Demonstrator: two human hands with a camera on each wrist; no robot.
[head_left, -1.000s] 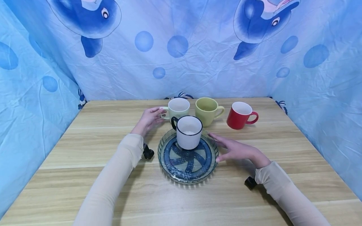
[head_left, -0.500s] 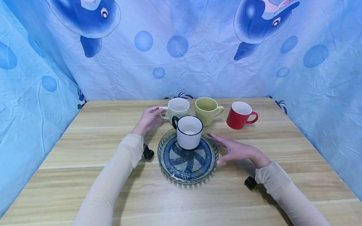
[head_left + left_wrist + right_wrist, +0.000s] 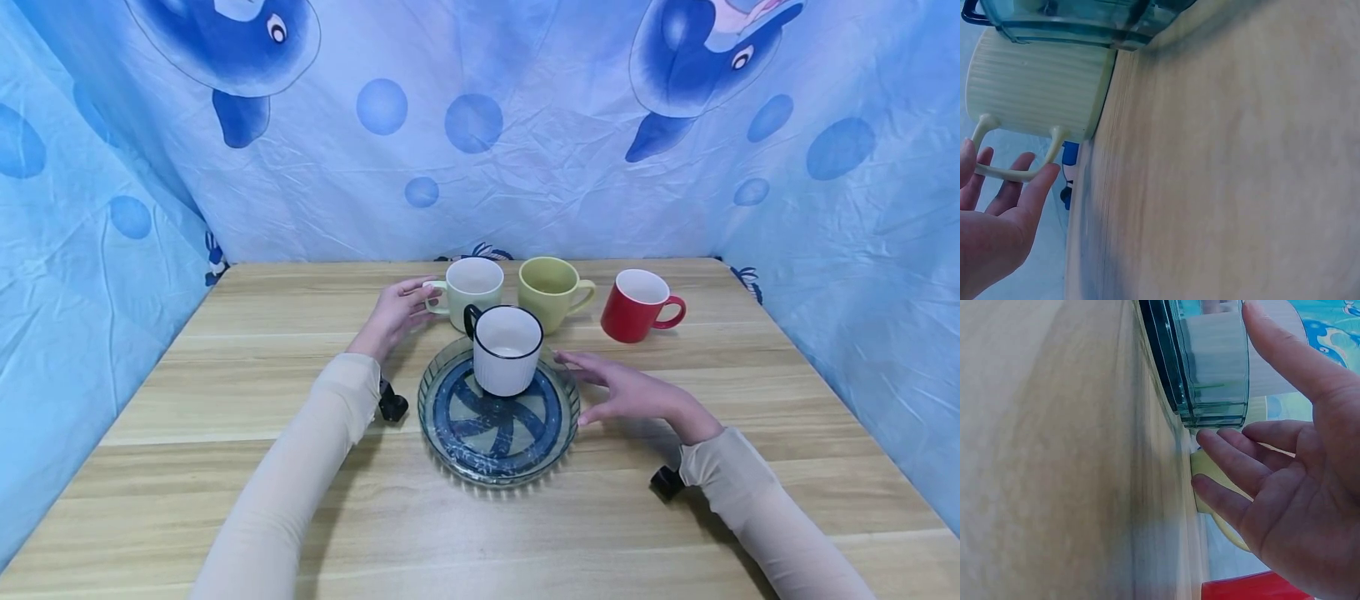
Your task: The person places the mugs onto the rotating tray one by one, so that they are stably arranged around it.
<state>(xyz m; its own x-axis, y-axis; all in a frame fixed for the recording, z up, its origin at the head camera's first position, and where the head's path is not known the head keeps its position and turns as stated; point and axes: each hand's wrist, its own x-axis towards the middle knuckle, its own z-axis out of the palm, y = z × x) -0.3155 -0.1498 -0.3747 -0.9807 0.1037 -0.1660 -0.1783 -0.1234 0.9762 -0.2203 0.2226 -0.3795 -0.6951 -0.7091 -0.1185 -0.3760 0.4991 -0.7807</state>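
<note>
With twelve o'clock pointing away from the person, a ridged glass dish (image 3: 450,460) sits mid-table (image 3: 225,392), a blue pinwheel pattern (image 3: 498,423) showing on its floor; the pale marks over the blue are too small to make out. Inside the dish, towards its twelve o'clock, stands a white mug (image 3: 507,375), upright and dark-rimmed, its black handle at ten o'clock.

Just beyond the dish, near twelve, is a pale green mug (image 3: 477,297); the left hand (image 3: 393,317) holds its nine o'clock handle (image 3: 1013,175) between thumb and fingers. The right hand (image 3: 630,393) is released, fingers loosely spread at the dish's three o'clock edge; whether every fingertip touches the glass is hard to tell.

A yellow-green mug (image 3: 545,307) stands at one o'clock and a white-lined red mug (image 3: 626,317) at two. Behind hangs a blue curtain (image 3: 427,50) printed with sea animals and bubbles.
</note>
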